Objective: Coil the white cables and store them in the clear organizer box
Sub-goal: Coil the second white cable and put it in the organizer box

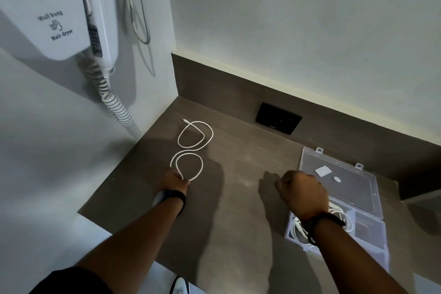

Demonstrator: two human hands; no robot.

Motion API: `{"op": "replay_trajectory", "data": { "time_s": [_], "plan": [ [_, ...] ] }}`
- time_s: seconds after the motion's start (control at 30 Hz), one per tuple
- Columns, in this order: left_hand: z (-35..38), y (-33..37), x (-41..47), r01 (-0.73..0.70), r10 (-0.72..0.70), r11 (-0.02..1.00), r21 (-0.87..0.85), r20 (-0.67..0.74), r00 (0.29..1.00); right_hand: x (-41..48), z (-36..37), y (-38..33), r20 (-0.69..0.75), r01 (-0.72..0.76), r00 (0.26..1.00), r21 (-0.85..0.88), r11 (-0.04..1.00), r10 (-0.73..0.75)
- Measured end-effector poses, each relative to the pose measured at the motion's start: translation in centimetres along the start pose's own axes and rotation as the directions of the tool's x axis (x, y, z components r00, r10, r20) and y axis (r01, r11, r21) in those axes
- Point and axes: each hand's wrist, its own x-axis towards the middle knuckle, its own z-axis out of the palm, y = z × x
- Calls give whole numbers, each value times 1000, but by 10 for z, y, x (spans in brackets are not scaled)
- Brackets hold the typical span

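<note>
Here the left hand [175, 180] pinches the white cable [191, 148], whose loops trail toward twelve o'clock on the counter [238, 150]; the right hand [301, 192], loosely curled and empty, hovers beside the clear organizer box [372, 219] at three o'clock.

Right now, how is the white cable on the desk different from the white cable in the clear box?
The cable on the desk lies in two loose loops, while the cable in the box is coiled tightly. The left hand pinches the desk cable; the right hand, closed, touches neither. The organizer box stands open. Both cables are white.
</note>
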Motion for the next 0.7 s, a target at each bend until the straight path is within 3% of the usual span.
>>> {"op": "replay_trajectory", "data": {
  "time_s": [0.13, 0.23, 0.33, 0.4, 0.53, 0.6, 0.7],
  "plan": [
    [4, 45, -44, -165, 174, 941, -295, 3, 985, 1, -18, -30, 20, -40, 999, 421, 906, 35],
    [-1, 86, -84, -320, 369, 873, -368, 68, 927, 2, -48, -47, 109, -133, 991, 613, 779, 83],
    [-7, 122, -118, -475, 550, 783, -402, 89, 830, -1, -86, -55, 216, -201, 974, 658, 726, 74],
    [-13, 139, -138, -628, 687, 690, -361, 53, 725, -4, -111, -56, 235, -201, 971, 666, 718, 54],
    [-26, 163, -169, -775, 831, 521, -357, 3, 557, -11, -154, -59, 135, -77, 991, 691, 719, -23],
    [-34, 171, -177, -794, 841, 483, -369, -57, 538, -14, -172, -59, 29, -25, 1000, 754, 657, 6],
    [-52, 192, -175, -762, 784, 497, -415, -162, 599, -21, -203, -60, -41, 21, 999, 886, 463, 32]
  ]
}}
